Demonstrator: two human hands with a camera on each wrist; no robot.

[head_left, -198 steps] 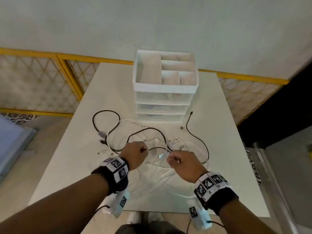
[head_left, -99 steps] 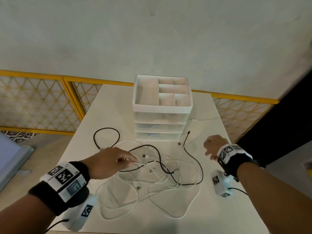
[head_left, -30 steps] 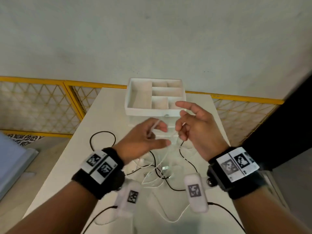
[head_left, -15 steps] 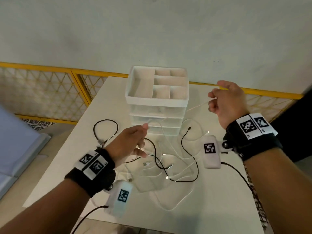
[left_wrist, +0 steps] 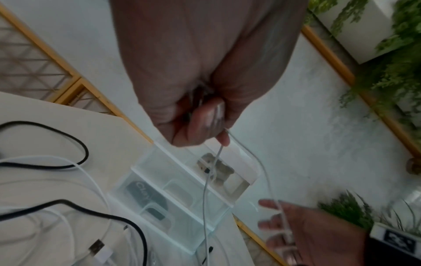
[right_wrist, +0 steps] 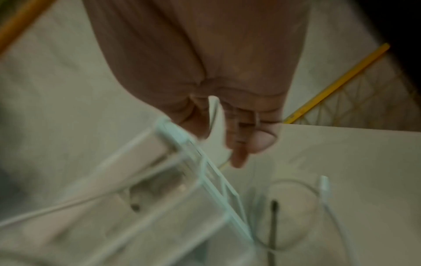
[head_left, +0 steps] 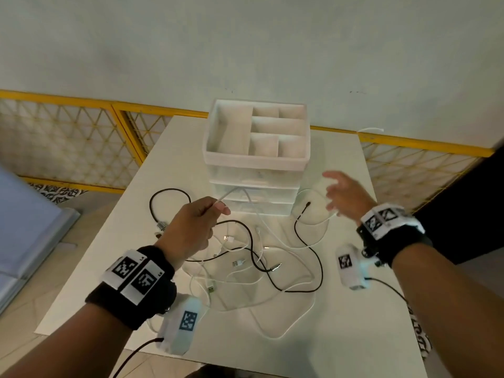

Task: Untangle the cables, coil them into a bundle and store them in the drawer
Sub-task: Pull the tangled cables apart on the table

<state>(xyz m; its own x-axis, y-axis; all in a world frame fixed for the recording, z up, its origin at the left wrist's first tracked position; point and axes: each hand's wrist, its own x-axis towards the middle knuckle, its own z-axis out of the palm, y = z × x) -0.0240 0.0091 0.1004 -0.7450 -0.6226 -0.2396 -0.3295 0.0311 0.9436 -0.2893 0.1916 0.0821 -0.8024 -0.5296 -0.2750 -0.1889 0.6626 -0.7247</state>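
The table (head_left: pixel 354 309) carries a white drawer unit (head_left: pixel 256 159) at the middle of its far edge, drawers closed, with an open divided tray on top. White and black cables (head_left: pixel 261 266) lie tangled across the table centre, between the unit and the near edge. The left hand (head_left: pixel 195 227) pinches a white cable (left_wrist: pixel 257 160) between thumb and fingers, raised above the tangle. The right hand (head_left: pixel 345 197), beside the unit's right side, has its fingers spread; the white cable drapes over them.
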